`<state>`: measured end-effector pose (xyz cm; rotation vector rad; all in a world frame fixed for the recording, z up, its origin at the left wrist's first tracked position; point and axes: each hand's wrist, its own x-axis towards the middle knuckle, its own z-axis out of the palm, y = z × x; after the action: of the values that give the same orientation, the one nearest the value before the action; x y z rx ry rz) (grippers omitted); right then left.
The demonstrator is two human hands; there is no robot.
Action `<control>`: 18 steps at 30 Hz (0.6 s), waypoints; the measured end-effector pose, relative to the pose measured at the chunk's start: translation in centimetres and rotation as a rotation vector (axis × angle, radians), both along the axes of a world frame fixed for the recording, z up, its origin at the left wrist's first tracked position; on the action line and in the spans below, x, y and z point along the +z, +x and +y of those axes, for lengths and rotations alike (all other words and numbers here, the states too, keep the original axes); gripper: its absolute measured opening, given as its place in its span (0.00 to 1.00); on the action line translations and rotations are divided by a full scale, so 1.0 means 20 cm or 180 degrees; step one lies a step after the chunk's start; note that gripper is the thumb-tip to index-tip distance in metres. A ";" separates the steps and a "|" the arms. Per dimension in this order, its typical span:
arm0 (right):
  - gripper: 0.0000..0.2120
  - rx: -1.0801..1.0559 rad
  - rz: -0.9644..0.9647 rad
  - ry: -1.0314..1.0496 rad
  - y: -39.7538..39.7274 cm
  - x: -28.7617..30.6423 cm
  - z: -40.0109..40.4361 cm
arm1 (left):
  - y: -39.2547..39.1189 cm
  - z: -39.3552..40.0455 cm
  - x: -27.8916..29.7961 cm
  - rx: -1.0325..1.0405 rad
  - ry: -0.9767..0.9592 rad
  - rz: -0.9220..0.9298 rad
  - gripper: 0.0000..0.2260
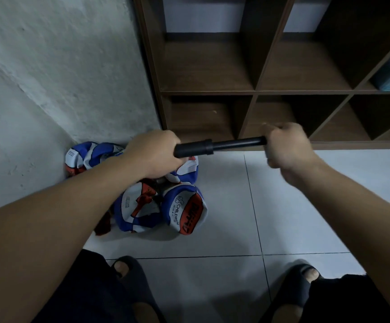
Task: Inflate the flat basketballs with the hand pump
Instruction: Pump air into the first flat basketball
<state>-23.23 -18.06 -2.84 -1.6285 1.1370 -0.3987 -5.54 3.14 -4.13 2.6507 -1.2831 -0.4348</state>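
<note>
Head view, one pump (212, 146), two hands (153, 153) (287, 145)

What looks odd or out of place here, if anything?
The hand pump is held in mid-air between left hand and right hand, not visibly attached to any ball. The flat basketballs lie crumpled in a heap on the floor tiles.

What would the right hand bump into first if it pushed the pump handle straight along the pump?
Probably the pump's thicker black barrel: the right hand grips the handle end, and the thin rod runs straight into that barrel, which the left hand holds. Nothing else shows between them.
</note>
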 end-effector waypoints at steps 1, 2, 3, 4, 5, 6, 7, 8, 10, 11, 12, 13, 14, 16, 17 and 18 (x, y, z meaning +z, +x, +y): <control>0.13 -0.0023 0.0009 0.0037 -0.01 0.02 -0.03 | 0.03 0.02 0.01 0.0020 0.0018 0.0061 0.15; 0.11 -0.0030 -0.0001 0.0019 -0.02 0.04 -0.05 | 0.04 0.03 0.01 0.0023 0.0014 0.0086 0.14; 0.09 -0.0041 -0.0033 -0.0059 -0.01 0.05 -0.06 | 0.04 0.03 0.02 0.0018 0.0000 0.0069 0.14; 0.10 -0.0080 -0.0039 -0.0188 -0.01 0.05 -0.05 | 0.03 0.02 0.02 0.0009 -0.0014 0.0013 0.14; 0.12 -0.0097 -0.0019 -0.0355 -0.01 0.05 -0.03 | 0.01 0.00 0.01 -0.0004 -0.0034 -0.0068 0.14; 0.15 -0.0079 -0.0003 -0.0522 0.00 0.05 0.00 | -0.01 -0.01 0.01 -0.0010 -0.0064 -0.0150 0.14; 0.19 -0.0007 -0.0017 -0.0677 0.00 0.04 0.03 | -0.03 -0.03 0.00 -0.0010 -0.0103 -0.0211 0.14; 0.21 0.0074 -0.0037 -0.0808 -0.01 0.04 0.06 | -0.04 -0.04 0.00 -0.0007 -0.0132 -0.0229 0.14; 0.22 0.0174 -0.0067 -0.0984 -0.01 0.03 0.11 | -0.06 -0.05 -0.01 -0.0010 -0.0144 -0.0189 0.14; 0.22 0.0204 -0.0078 -0.0999 0.00 0.02 0.14 | -0.07 -0.05 -0.01 -0.0023 -0.0140 -0.0189 0.14; 0.21 0.0232 -0.0088 -0.0961 0.00 0.00 0.17 | -0.08 -0.05 -0.01 -0.0048 -0.0135 -0.0226 0.14; 0.21 0.0262 -0.0093 -0.0896 0.00 -0.02 0.19 | -0.10 -0.06 0.00 -0.0074 -0.0124 -0.0292 0.14; 0.20 0.0293 -0.0090 -0.0817 0.01 -0.05 0.21 | -0.11 -0.06 0.00 -0.0100 -0.0106 -0.0375 0.14; 0.17 0.0353 -0.0040 -0.0652 0.00 -0.08 0.25 | -0.14 -0.07 0.01 -0.0164 -0.0061 -0.0507 0.13; 0.15 0.0370 -0.0026 -0.0598 0.00 -0.09 0.26 | -0.15 -0.08 0.01 -0.0206 -0.0048 -0.0540 0.11; 0.15 0.0392 -0.0017 -0.0574 0.00 -0.10 0.28 | -0.17 -0.08 0.01 -0.0244 -0.0040 -0.0547 0.10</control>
<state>-23.20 -12.55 -4.90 -1.8435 1.0140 -0.4352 -8.85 1.51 -3.93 2.6851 -1.4345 -0.2113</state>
